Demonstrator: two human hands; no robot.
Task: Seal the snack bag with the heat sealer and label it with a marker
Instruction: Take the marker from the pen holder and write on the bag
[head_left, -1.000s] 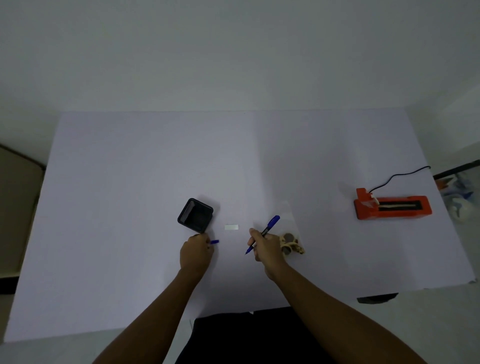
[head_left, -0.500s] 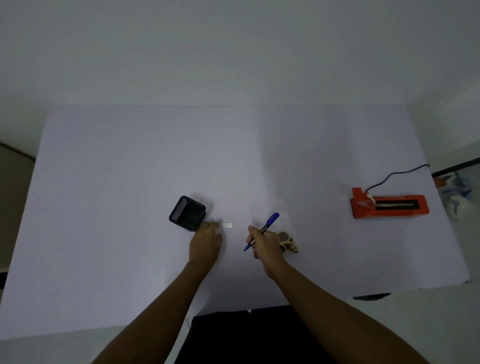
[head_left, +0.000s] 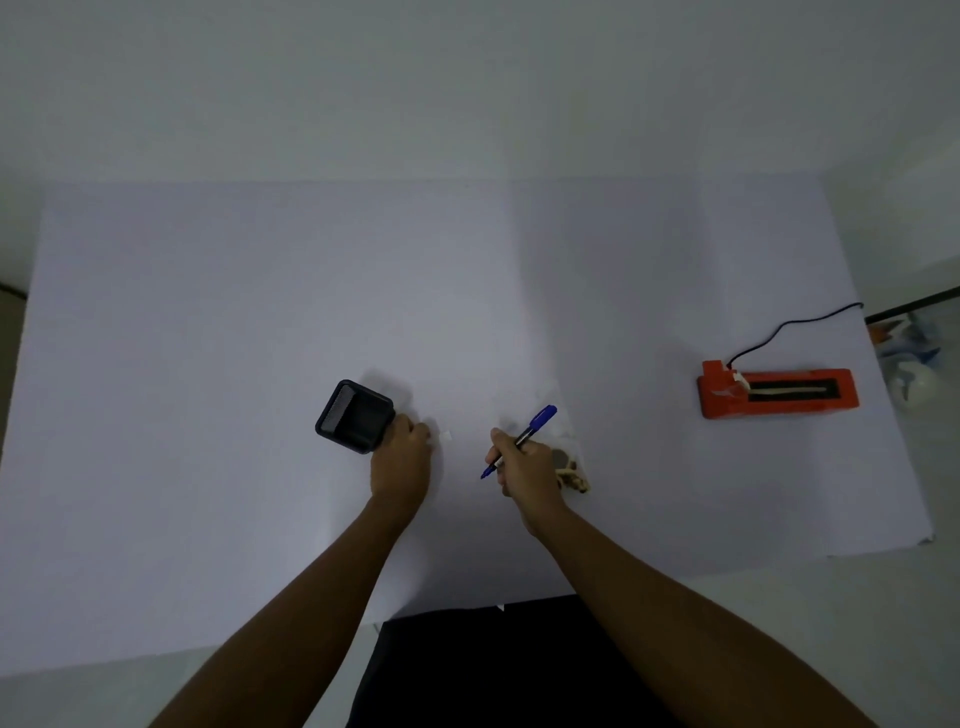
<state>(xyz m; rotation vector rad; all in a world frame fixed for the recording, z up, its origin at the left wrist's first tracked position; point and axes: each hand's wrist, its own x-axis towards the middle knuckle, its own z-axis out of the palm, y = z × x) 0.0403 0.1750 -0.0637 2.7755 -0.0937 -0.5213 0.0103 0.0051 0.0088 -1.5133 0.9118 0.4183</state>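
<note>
My right hand (head_left: 524, 467) holds a blue marker (head_left: 540, 418) with its tip pointing down and left, just above the table. A clear snack bag (head_left: 569, 462) with brown snacks inside lies under and right of that hand. My left hand (head_left: 402, 457) rests knuckles up beside a black pen holder (head_left: 353, 415). Its curled fingers cover the left end of a small white label (head_left: 447, 435). The marker's cap is out of sight. The orange heat sealer (head_left: 776, 392) sits far right, away from both hands.
The white table (head_left: 260, 312) spreads wide to the left and back. The sealer's black cord (head_left: 800, 322) runs off the right edge. Some clutter (head_left: 909, 358) lies on the floor past that edge.
My left hand moved up and right from below the pen holder onto the white label, and the blue cap it showed is no longer visible. The right hand with the marker stayed in place.
</note>
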